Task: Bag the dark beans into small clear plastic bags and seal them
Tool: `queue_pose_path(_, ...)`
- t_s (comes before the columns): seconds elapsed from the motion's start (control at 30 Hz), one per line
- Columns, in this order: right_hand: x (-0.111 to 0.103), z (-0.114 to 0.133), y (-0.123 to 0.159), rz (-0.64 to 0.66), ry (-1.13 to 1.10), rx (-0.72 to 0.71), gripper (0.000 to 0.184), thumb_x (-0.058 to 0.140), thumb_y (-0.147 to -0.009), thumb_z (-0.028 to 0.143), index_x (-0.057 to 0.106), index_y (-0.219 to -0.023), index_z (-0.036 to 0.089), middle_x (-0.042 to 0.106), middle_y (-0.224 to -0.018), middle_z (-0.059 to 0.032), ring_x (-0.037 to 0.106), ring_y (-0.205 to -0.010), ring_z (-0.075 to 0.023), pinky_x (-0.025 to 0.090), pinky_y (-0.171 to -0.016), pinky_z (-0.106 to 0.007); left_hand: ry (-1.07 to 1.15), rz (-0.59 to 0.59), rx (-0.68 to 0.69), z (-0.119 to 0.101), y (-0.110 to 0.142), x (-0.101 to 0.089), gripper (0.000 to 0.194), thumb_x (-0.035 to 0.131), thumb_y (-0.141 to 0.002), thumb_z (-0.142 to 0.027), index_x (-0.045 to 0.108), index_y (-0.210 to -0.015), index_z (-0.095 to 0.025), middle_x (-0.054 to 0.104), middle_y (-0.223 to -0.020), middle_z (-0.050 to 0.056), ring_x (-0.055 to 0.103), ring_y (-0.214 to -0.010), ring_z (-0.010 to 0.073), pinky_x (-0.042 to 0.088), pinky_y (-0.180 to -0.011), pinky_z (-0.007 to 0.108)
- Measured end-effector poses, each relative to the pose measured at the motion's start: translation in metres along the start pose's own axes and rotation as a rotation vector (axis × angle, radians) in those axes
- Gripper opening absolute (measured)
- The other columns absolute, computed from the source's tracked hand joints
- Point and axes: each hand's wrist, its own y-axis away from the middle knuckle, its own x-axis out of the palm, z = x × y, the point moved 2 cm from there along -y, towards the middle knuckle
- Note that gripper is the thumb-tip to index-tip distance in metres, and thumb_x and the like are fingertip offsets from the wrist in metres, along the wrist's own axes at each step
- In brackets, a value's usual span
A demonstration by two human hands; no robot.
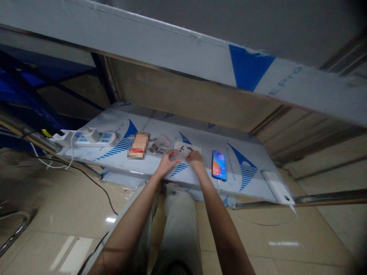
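The left hand (168,163) sits near the front edge of the worktop (200,137), its fingers curled closed around a small clear plastic pouch (175,156). The right hand (195,158) is just beside it, with its fingers bent down onto a white paper sachet (185,148) marked with dark specks. At this size, I cannot tell whether those fingers grip the sachet or only rest on it. The sachet lies on the worktop, about midway along its length, and the pouch overlaps its left side.

Just left of the hands, toward the far edge, lies a clear bag (159,144) of dark pieces. Beyond it is a pixelated packet (138,145) with a red band. To the right of the hands, a phone (219,165) lies flat with its screen lit, and a white cable (218,186) runs from its lower end over the front edge. A white power bank (276,187) sits at the front right corner, trailing a cable (266,224) below the worktop. At the left end is a power strip (94,137) with a white plug (91,134) in it, and its cords drop toward the tiled floor (71,206). Pale trousers (179,225) show below the front edge, between the forearms.
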Motion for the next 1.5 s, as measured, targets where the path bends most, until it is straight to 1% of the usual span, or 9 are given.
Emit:
queue_pose_path(0.27,-0.024,0.018,0.012,-0.012,-0.696,-0.243,0.02,0.056,-0.065,0.028,0.066,-0.076,0.015,0.068,-0.078,-0.0048,0.061,-0.068,-0.0151,0.044,-0.06,-0.022,0.047,0.019,0.021,-0.002,0.0,-0.003,0.039,0.063,-0.064,-0.032,0.054,-0.098,-0.014,0.059,-0.097,0.007,0.054,-0.091,0.0178,0.04,-0.084,0.031)
queue_pose_path(0.43,-0.019,0.02,0.012,-0.003,-0.653,-0.258,0.019,0.058,-0.065,0.032,0.067,-0.072,0.018,0.068,-0.076,-0.0026,0.06,-0.073,-0.0162,0.044,-0.066,-0.024,0.047,0.046,0.033,-0.002,0.0,-0.002,0.038,0.063,-0.064,-0.033,0.055,-0.096,-0.014,0.06,-0.095,0.006,0.054,-0.089,0.0179,0.041,-0.083,0.031)
queue_pose_path(0.57,-0.016,-0.009,-0.003,-0.125,-0.646,-0.124,0.025,0.047,-0.074,0.032,0.065,-0.083,0.016,0.067,-0.083,-0.0048,0.06,-0.073,-0.0149,0.043,-0.063,-0.022,0.062,0.035,0.016,-0.002,0.001,-0.005,0.037,0.062,-0.066,-0.032,0.055,-0.097,-0.014,0.06,-0.096,0.006,0.054,-0.09,0.0174,0.04,-0.084,0.03)
queue_pose_path(0.7,-0.011,-0.036,-0.013,-0.264,-0.378,0.038,0.022,0.05,-0.074,0.029,0.063,-0.088,0.018,0.066,-0.087,-0.0042,0.058,-0.08,-0.0143,0.041,-0.068,-0.022,0.087,0.025,-0.002,-0.001,0.0,-0.006,0.035,0.061,-0.067,-0.032,0.054,-0.096,-0.013,0.06,-0.096,0.007,0.055,-0.089,0.0171,0.041,-0.083,0.03)
queue_pose_path(1.03,0.002,-0.024,-0.018,-0.197,0.027,-0.08,0.015,0.053,-0.075,0.027,0.065,-0.081,0.02,0.062,-0.087,-0.0058,0.055,-0.084,-0.0152,0.038,-0.067,-0.021,0.123,0.031,0.007,-0.002,-0.004,-0.002,0.029,0.06,-0.067,-0.028,0.055,-0.092,-0.014,0.06,-0.093,0.006,0.055,-0.087,0.0161,0.041,-0.083,0.03)
queue_pose_path(1.17,0.0,-0.027,-0.017,-0.221,-0.037,-0.085,0.016,0.052,-0.075,0.026,0.065,-0.079,0.017,0.061,-0.088,-0.007,0.055,-0.085,-0.0151,0.038,-0.069,-0.021,0.131,0.02,-0.003,-0.001,-0.003,-0.003,0.03,0.061,-0.067,-0.029,0.055,-0.093,-0.014,0.061,-0.093,0.006,0.055,-0.088,0.0164,0.041,-0.084,0.03)
queue_pose_path(1.3,-0.008,-0.021,-0.012,-0.268,-0.383,-0.067,0.023,0.049,-0.075,0.033,0.064,-0.081,0.016,0.064,-0.083,-0.0054,0.057,-0.075,-0.0143,0.041,-0.065,-0.021,0.133,0.035,-0.01,0.002,-0.003,-0.003,0.032,0.061,-0.067,-0.031,0.055,-0.093,-0.013,0.061,-0.093,0.006,0.055,-0.088,0.0168,0.041,-0.084,0.031)
queue_pose_path(1.4,-0.013,-0.003,-0.004,-0.182,-0.658,-0.163,0.027,0.051,-0.072,0.036,0.065,-0.082,0.015,0.066,-0.081,-0.0047,0.058,-0.069,-0.0136,0.042,-0.06,-0.021,0.145,0.021,-0.027,0.004,-0.004,-0.003,0.034,0.06,-0.067,-0.032,0.055,-0.095,-0.014,0.06,-0.095,0.006,0.055,-0.089,0.0168,0.04,-0.084,0.031)
queue_pose_path(1.5,-0.015,0.015,0.007,-0.058,-0.723,-0.31,0.024,0.054,-0.069,0.036,0.066,-0.078,0.017,0.067,-0.078,-0.003,0.059,-0.068,-0.0136,0.042,-0.06,-0.021,0.188,0.019,-0.037,0.005,-0.005,-0.001,0.034,0.059,-0.068,-0.034,0.054,-0.096,-0.014,0.06,-0.096,0.006,0.055,-0.09,0.0168,0.04,-0.084,0.03)
